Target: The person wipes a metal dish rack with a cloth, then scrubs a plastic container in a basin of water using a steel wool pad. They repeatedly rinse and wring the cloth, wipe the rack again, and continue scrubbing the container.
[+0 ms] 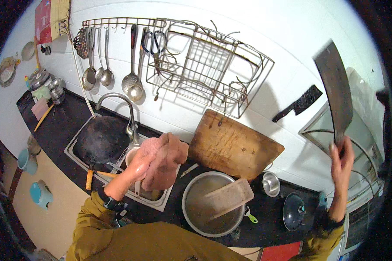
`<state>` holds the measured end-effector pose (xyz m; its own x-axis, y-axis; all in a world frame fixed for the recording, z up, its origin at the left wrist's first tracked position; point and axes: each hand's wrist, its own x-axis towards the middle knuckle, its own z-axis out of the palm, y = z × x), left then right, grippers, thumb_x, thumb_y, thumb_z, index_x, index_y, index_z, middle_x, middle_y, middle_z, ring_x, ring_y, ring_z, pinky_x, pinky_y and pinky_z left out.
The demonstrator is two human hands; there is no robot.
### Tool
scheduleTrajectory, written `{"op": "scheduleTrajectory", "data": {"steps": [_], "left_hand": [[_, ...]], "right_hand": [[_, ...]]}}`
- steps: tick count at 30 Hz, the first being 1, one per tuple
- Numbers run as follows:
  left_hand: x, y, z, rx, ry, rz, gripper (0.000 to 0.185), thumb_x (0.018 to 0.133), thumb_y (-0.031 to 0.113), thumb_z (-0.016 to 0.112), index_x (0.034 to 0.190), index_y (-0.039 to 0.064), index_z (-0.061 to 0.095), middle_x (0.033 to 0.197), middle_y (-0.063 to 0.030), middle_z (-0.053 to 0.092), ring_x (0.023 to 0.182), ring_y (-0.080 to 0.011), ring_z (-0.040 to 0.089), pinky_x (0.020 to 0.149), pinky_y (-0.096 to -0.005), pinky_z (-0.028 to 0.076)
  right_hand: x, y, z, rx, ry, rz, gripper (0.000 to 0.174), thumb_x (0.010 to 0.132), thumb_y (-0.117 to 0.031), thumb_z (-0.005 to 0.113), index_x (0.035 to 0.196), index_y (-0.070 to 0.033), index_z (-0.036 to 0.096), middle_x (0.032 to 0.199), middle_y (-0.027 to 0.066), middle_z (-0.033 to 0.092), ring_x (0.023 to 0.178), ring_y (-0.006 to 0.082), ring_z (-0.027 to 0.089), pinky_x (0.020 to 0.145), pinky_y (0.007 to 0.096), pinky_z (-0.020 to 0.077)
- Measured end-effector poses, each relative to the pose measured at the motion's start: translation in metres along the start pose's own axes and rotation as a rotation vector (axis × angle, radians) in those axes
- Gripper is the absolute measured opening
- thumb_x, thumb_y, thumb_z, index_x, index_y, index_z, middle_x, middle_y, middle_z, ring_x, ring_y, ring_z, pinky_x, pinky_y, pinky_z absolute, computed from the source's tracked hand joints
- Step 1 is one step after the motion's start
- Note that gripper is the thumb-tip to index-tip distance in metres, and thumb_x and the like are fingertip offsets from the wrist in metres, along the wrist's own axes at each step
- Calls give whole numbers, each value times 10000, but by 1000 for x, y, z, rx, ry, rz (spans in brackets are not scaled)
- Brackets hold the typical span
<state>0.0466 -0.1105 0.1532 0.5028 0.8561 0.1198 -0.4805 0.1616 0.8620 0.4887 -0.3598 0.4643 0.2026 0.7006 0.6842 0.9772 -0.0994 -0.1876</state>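
My left hand (143, 164) grips a bunched pink cloth (168, 160) above the right basin of the sink (161, 204). Raised at the right, my right hand (341, 164) holds a broad-bladed cleaver (336, 84) by its handle, blade pointing up. The cleaver and cloth are well apart. Behind the blade, a smaller black cleaver (299, 103) shows against the white wall. A worn wooden cutting board (235, 143) leans against that wall between my hands. Most of the cleaver's handle is hidden by my fingers.
A large metal basin (186, 208) of cloudy water holds a translucent plastic container (232, 197). A blackened wok (101, 138) lies upside down over the left sink, beside the faucet (130, 111). A wire rack (212, 65) and hanging ladles (130, 81) line the wall. A glass lid (293, 212) and metal bowl (271, 183) sit right.
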Motion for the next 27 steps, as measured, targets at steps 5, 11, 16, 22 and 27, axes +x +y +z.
{"op": "scheduleTrajectory", "data": {"steps": [5,11,16,22,27], "left_hand": [[-13,14,-14,275,57,214,394,982,282,503,1264,8,527,1228,-88,526,1111,-187,518,970,-312,435],[-3,35,-21,-11,17,-105,375,995,258,481,1250,-8,551,1122,-81,604,1016,-175,587,863,-263,502],[-14,23,-30,200,144,12,369,1007,261,458,1282,27,538,1255,-101,555,1113,-191,550,931,-305,472],[-3,16,-60,502,83,88,361,988,172,517,1319,36,465,1250,-102,548,1133,-192,558,945,-299,501],[-2,12,-66,327,90,38,325,982,145,526,1289,46,479,1227,-102,554,1101,-191,581,927,-314,521]], "right_hand": [[128,-70,23,-490,256,-281,349,901,-238,640,1128,-4,517,941,187,656,834,388,633,712,429,495],[219,-117,62,-762,304,-570,251,865,-211,660,982,-79,482,887,98,593,854,298,590,718,446,432],[250,-121,80,-847,197,-677,274,860,-205,662,1011,-88,466,870,77,566,848,278,569,723,423,408],[267,-120,76,-910,61,-675,297,863,-171,658,1065,-87,458,909,80,571,876,280,568,759,441,414],[275,-125,68,-948,49,-646,281,873,-164,649,1064,-97,455,916,87,577,896,288,571,785,450,411]]}}
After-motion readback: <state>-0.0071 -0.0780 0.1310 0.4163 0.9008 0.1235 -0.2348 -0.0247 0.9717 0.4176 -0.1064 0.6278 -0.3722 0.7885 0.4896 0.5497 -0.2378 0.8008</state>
